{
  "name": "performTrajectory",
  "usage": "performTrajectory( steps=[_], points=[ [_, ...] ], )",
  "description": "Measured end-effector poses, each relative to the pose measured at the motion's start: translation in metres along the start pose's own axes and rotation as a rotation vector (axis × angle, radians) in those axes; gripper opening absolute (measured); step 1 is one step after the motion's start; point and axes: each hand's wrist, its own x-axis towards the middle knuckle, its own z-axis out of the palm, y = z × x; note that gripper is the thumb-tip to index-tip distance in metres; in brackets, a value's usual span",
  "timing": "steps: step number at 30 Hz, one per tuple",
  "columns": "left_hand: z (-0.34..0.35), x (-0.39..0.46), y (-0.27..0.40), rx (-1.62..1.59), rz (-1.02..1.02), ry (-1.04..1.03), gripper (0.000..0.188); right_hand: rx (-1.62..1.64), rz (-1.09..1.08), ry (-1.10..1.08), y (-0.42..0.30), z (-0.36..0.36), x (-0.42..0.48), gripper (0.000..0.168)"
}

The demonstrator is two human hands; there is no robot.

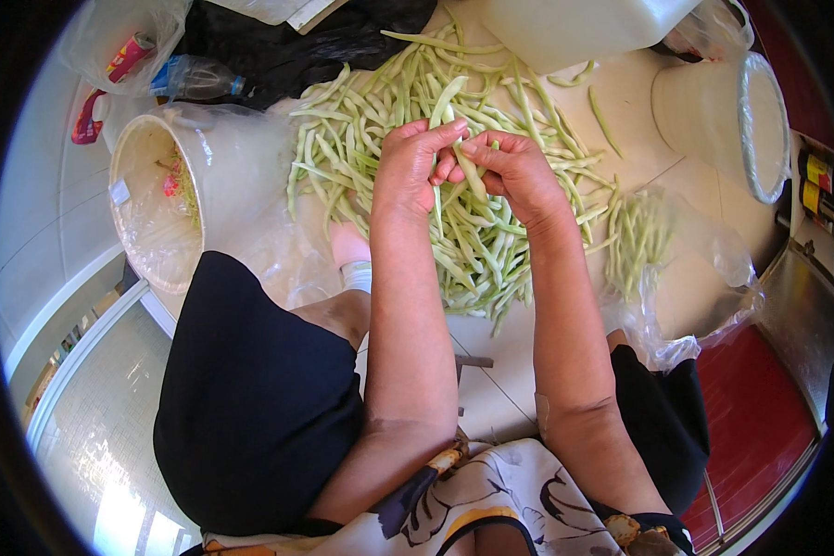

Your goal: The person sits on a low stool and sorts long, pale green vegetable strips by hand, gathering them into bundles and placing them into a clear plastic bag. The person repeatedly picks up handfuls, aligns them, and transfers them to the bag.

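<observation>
Both hands meet above a large heap of pale green beans (483, 247) spread on the tiled floor. My left hand (409, 167) has its thumb and fingers closed on a green bean (447, 99) that sticks up past the fingertips. Pinched between the thumb and fingers of my right hand (521, 170) is another green bean (471, 174), slanting down toward the heap. The fingertips of the two hands are almost touching, and the folded fingers partly hide both beans.
At left, a bag-lined plastic bucket (233, 149) holds plant scraps. A clear plastic bag (719, 254) with green beans (638, 240) lies at right, below another lined bucket (702, 118). Beyond the heap are a black plastic bag (278, 42), a plastic bottle (198, 76) and a whitish container (577, 31).
</observation>
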Motion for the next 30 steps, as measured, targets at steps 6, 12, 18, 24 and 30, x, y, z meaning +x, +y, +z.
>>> performTrajectory(
  steps=[6, 12, 18, 24, 30],
  points=[
    [-0.009, 0.004, 0.002, -0.161, 0.059, 0.196, 0.015, 0.303, -0.009, 0.106, 0.007, -0.009, -0.005, 0.036],
    [-0.013, -0.003, 0.019, 0.159, 0.067, 0.397, 0.012, 0.511, 0.009, 0.254, 0.030, -0.057, -0.007, 0.039],
    [-0.009, -0.003, 0.016, 0.383, 0.098, 0.464, 0.013, 0.422, -0.027, 0.387, 0.031, -0.087, -0.026, 0.036],
    [-0.008, -0.005, 0.011, 0.448, 0.098, 0.421, 0.010, -0.307, -0.169, 0.673, 0.029, -0.110, -0.040, 0.043],
    [-0.021, -0.005, 0.008, 0.525, 0.217, 0.569, 0.009, -0.829, -0.444, 0.882, 0.046, -0.081, -0.041, 0.029]
  ],
)
